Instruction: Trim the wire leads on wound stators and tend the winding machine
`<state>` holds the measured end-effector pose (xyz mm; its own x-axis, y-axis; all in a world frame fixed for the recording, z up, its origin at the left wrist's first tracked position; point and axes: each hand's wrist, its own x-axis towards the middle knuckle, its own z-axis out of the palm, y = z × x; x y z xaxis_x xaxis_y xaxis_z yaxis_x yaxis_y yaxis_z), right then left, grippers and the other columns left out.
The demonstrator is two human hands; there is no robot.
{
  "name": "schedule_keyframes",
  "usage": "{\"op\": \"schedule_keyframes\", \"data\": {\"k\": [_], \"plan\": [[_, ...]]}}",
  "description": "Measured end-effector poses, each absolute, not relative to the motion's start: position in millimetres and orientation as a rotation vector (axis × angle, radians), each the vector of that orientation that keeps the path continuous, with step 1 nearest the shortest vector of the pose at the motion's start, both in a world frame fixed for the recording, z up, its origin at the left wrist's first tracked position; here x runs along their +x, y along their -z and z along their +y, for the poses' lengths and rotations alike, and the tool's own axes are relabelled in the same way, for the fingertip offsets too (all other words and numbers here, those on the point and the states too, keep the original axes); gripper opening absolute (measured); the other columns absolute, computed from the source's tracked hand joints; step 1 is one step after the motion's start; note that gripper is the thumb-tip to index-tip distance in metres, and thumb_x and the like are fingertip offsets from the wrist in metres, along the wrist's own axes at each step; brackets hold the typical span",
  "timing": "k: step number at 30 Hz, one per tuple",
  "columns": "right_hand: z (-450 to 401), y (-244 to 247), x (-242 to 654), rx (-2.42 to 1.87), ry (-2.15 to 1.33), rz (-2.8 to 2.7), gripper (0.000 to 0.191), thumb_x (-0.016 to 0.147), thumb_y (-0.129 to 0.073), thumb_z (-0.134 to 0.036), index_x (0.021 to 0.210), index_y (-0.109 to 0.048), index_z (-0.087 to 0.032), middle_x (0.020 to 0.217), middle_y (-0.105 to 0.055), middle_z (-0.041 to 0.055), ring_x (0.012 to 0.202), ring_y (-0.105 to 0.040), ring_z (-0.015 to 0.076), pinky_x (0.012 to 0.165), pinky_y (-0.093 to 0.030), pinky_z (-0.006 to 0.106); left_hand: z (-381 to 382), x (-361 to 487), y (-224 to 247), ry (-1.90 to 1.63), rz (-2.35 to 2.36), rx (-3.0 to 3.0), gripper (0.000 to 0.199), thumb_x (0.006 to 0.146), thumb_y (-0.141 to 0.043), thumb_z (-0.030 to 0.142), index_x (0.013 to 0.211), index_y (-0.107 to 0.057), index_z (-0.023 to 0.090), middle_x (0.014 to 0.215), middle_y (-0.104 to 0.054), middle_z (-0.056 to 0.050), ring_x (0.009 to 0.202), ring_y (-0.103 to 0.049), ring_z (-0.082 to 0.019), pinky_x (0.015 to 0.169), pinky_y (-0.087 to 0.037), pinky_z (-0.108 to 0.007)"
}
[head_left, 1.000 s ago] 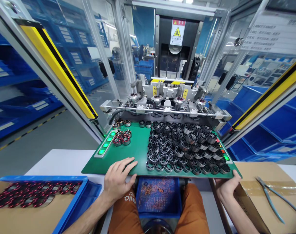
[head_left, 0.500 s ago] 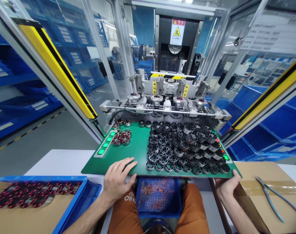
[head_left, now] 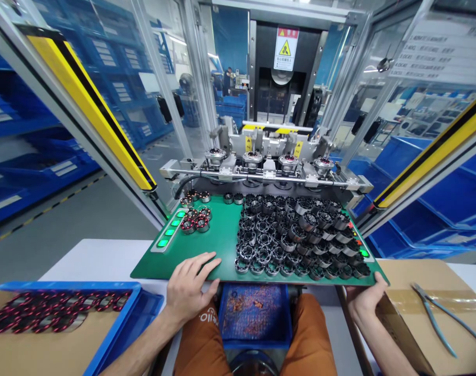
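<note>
My left hand (head_left: 193, 284) lies flat with fingers spread on the front edge of the green work surface (head_left: 218, 240), holding nothing. At the front right corner, my right hand (head_left: 366, 296) grips the surface's edge, thumb on top and its other fingers hidden underneath. Rows of dark bare stator cores (head_left: 273, 235), stacked higher toward the right, fill the right half. Several copper-wound stators (head_left: 196, 219) stand at the left. Behind the surface, the winding machine's fixture (head_left: 269, 162) carries stators in its round holders, with neither hand near it.
Left of me, a blue tray (head_left: 138, 295) holds rows of wound stators (head_left: 57, 312). Pliers (head_left: 433, 313) lie on a cardboard box (head_left: 410, 334) at right. Between my knees sits a blue bin (head_left: 257, 342) with copper scraps. Yellow light-curtain posts (head_left: 92, 115) flank the machine.
Both hands have stayed in place. On the machine, the plate with yellow labels behind the holders has shifted or tilted, and the stators in the holders show more plainly.
</note>
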<state>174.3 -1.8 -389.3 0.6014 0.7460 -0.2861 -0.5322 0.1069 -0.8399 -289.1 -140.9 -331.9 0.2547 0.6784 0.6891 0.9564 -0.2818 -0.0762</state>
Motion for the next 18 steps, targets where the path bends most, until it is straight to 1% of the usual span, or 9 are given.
{"op": "schedule_keyframes", "data": {"k": [4,7,9,11,15,18], "plan": [[-3,385,174,-1.121,-0.977,-0.206,0.041,0.074,-0.071,-0.056,0.099,-0.064,-0.024,0.084,-0.068,-0.0006,0.072,-0.057,0.0191,0.057,-0.047,0.030,-141,-290,333,0.758,-1.488,-2.037,0.031,0.117,-0.051,0.040,0.135,-0.070,0.023,0.134,-0.080,-0.010,0.121,-0.072,-0.029,0.100,-0.051,-0.043],[-3,383,173,-1.108,-0.976,-0.187,0.042,0.076,-0.068,-0.054,0.105,-0.070,-0.023,0.091,-0.073,-0.0001,0.070,-0.056,0.0171,0.053,-0.043,0.028,-141,-290,333,0.759,-1.486,-2.040,0.031,0.117,-0.051,0.039,0.135,-0.071,0.022,0.133,-0.080,-0.010,0.121,-0.072,-0.029,0.101,-0.051,-0.043],[-2,383,173,-1.104,-0.975,-0.179,0.044,0.077,-0.067,-0.053,0.108,-0.072,-0.022,0.094,-0.075,-0.0004,0.070,-0.056,0.0162,0.052,-0.043,0.027,-141,-289,332,0.763,-1.486,-2.042,0.031,0.116,-0.052,0.038,0.135,-0.071,0.022,0.133,-0.080,-0.010,0.122,-0.072,-0.029,0.101,-0.051,-0.043],[-1,385,173,-1.099,-0.972,-0.176,0.046,0.077,-0.068,-0.053,0.110,-0.073,-0.022,0.095,-0.075,-0.0005,0.071,-0.058,0.0163,0.054,-0.046,0.027,-141,-289,332,0.769,-1.489,-2.040,0.031,0.115,-0.053,0.038,0.134,-0.072,0.022,0.133,-0.080,-0.010,0.122,-0.072,-0.029,0.101,-0.051,-0.044],[1,393,176,-1.088,-0.953,-0.195,0.049,0.079,-0.070,-0.056,0.115,-0.072,-0.022,0.098,-0.077,0.0007,0.078,-0.065,0.0194,0.062,-0.058,0.032,-141,-288,331,0.797,-1.496,-2.034,0.030,0.114,-0.055,0.038,0.133,-0.073,0.023,0.133,-0.081,-0.009,0.120,-0.073,-0.028,0.100,-0.052,-0.043],[2,401,181,-1.075,-0.962,-0.205,0.051,0.080,-0.072,-0.059,0.117,-0.071,-0.024,0.097,-0.077,0.0006,0.078,-0.067,0.0204,0.065,-0.062,0.035,-141,-288,330,0.798,-1.495,-2.033,0.030,0.114,-0.055,0.038,0.132,-0.073,0.023,0.132,-0.081,-0.009,0.120,-0.073,-0.028,0.100,-0.051,-0.042]]}}
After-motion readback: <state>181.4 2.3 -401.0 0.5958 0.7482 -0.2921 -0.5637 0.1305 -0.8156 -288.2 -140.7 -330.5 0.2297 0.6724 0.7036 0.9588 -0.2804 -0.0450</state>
